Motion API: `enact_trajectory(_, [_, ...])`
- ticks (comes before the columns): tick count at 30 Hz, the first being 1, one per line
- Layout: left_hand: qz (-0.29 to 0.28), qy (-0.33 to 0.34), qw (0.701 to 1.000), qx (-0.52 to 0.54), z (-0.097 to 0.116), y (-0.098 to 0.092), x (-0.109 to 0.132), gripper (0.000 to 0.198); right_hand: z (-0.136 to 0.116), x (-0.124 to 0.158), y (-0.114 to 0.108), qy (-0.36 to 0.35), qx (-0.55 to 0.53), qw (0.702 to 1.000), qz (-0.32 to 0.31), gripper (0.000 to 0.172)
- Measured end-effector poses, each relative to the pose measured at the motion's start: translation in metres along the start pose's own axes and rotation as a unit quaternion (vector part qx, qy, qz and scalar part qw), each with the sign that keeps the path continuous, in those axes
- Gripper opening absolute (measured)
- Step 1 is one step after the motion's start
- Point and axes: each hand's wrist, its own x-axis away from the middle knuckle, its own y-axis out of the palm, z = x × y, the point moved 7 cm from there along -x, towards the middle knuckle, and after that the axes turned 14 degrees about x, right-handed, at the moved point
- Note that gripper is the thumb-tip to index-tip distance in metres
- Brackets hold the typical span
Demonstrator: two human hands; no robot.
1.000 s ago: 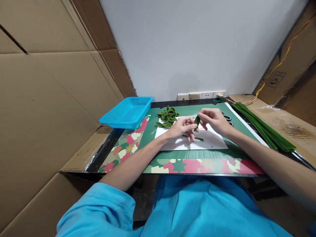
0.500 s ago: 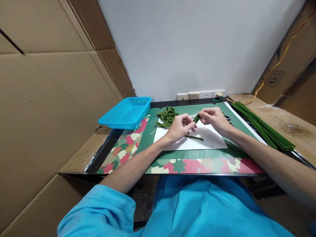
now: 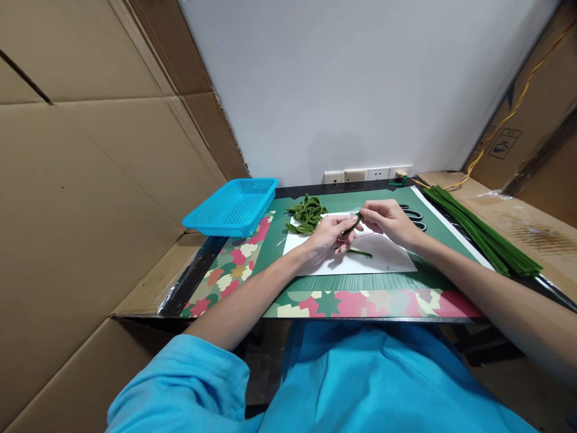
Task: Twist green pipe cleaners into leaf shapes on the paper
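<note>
Over a white sheet (image 3: 383, 260), my left hand (image 3: 331, 237) pinches a folded green pipe cleaner (image 3: 352, 225) between thumb and fingers. My right hand (image 3: 390, 222) grips its upper end with thumb and fingertips, so both hands are closed on the same piece. A short straight piece of green pipe cleaner (image 3: 360, 253) lies on the sheet below them. Beyond my left hand sits a pile of bent, looped green pipe cleaners (image 3: 309, 210). Scissors with black handles (image 3: 415, 214) lie behind my right hand, partly hidden by it.
A blue perforated basket (image 3: 232, 207) stands at the back left. Along the right edge lies a bundle of long green pipe cleaners (image 3: 484, 231). A green patterned mat (image 3: 351, 282) covers the table. Wall sockets (image 3: 377, 174) and a yellow cord (image 3: 514, 108) are behind; cardboard (image 3: 90, 198) walls the left.
My left hand has turned, its thumb now lying along the pipe cleaner. My right hand has shifted slightly down and left, and more of the scissors shows.
</note>
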Motion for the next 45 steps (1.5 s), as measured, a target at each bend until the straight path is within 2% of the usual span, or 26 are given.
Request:
enact_trajectory(7, [0.001,0.029,0.999,-0.035,0.006,-0.001,0.001,0.051,-0.006,0.0,0.005,-0.006,0.018,0.999,-0.04,0.05])
enact_trajectory(12, [0.0,0.086,0.993,-0.082,0.014,0.0,0.001,0.05,-0.007,0.001,0.007,0.003,0.018,0.999,-0.045,0.047])
enact_trajectory(19, [0.014,0.181,0.969,-0.166,0.031,0.005,0.012,0.031,-0.003,0.004,0.022,0.045,-0.053,0.995,-0.071,0.054])
enact_trajectory(23, [0.011,0.168,0.973,-0.16,0.027,0.003,0.009,0.034,0.0,0.004,0.023,0.043,-0.053,0.995,-0.077,0.049])
enact_trajectory(26, [0.003,0.14,0.982,-0.128,0.021,0.003,0.003,0.044,-0.002,0.003,0.015,0.019,-0.012,0.999,-0.049,0.044])
enact_trajectory(29, [-0.003,0.112,0.989,-0.094,0.018,0.002,0.001,0.051,-0.007,0.004,0.007,-0.014,0.049,0.999,-0.016,0.032])
enact_trajectory(35, [-0.009,0.081,0.995,-0.063,0.015,0.002,0.002,0.048,-0.017,0.006,0.002,-0.07,0.132,0.989,-0.003,0.021])
enact_trajectory(41, [0.002,0.067,0.997,-0.041,0.014,0.001,0.004,0.046,-0.018,0.006,0.002,-0.072,0.13,0.989,-0.023,0.024])
enact_trajectory(45, [0.028,0.081,0.996,-0.02,0.018,-0.005,0.004,0.045,-0.015,0.005,-0.001,-0.046,0.084,0.995,-0.006,0.032])
